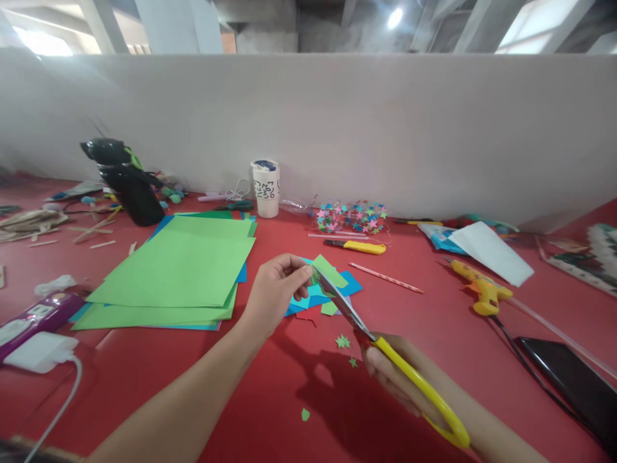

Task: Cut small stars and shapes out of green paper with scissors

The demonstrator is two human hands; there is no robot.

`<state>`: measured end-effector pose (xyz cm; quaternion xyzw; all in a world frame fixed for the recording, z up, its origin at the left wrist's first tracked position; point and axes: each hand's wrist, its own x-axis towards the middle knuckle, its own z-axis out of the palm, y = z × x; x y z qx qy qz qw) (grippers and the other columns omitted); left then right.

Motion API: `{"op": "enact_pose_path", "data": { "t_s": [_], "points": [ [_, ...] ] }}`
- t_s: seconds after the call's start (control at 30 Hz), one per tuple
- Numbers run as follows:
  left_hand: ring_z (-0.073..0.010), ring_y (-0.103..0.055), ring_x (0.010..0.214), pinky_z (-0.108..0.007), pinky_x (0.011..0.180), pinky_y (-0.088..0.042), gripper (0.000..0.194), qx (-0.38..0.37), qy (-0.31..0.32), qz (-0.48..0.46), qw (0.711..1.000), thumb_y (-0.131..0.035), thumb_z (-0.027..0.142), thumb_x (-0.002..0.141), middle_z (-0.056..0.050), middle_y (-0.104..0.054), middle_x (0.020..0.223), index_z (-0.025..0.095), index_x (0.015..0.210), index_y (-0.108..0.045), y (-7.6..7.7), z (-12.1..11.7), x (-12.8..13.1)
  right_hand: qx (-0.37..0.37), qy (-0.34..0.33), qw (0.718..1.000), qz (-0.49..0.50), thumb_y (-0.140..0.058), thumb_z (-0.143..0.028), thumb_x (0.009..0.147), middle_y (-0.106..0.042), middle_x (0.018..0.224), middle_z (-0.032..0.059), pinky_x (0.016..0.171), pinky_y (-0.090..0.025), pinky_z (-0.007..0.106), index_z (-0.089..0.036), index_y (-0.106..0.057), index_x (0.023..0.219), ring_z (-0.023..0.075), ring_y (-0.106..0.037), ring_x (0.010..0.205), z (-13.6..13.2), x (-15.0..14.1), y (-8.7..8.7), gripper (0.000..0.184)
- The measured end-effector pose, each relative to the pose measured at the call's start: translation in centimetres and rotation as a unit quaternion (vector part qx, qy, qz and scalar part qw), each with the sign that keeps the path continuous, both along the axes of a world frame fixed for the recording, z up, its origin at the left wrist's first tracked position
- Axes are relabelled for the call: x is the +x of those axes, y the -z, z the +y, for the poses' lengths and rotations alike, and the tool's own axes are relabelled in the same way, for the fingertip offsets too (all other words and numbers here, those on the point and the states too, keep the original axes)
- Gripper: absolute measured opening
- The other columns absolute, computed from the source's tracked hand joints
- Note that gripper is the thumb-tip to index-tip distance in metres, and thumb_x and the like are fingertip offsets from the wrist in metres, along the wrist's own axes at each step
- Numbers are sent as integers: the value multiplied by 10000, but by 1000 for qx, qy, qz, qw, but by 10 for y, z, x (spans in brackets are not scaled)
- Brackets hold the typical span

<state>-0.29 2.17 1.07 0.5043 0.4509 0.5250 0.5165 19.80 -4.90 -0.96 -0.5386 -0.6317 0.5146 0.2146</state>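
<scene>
My left hand [279, 286] is closed in a pinch on a small piece of green paper [315, 273], mostly hidden by the fingers. Yellow-handled scissors [417, 379] are in my right hand [393, 373], which is wrapped round the handles. Their blades point up and left, with the tips at the paper by my left fingertips. Behind the blades lie blue and green paper scraps [353, 283]. Below them on the red table are small green paper stars [342, 341] and a green offcut [305, 415].
Green paper sheets [178, 257] lie stacked at left, near a black bottle [132, 193] and a purple power strip [41, 318]. Behind are a white cup [266, 190], star garland [347, 217], yellow cutter [361, 247] and pencil [385, 278]. At right: a glue gun [482, 289] and phone [569, 379].
</scene>
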Motion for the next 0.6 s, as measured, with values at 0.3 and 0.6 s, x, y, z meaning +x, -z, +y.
{"op": "enact_pose_path", "data": {
  "t_s": [0.3,0.6],
  "points": [
    [-76,-465,447,-206,456,-357,142,-15,2,-24,1000,-612,255,705,38,-521,468,158,616,-560,1,-1,2,-11,60,998,5,-393,-847,663,-309,485,-99,345,-242,202,-229,-404,656,76,-259,386,-8,-6,-2,618],
    [-74,-472,460,-212,467,-356,144,-35,5,-50,998,-622,262,702,31,-544,519,158,625,-559,3,-2,3,-33,85,995,26,-462,-800,680,-325,545,-73,338,-230,208,-229,-431,673,88,-274,415,-9,-7,2,572]
  ]
}}
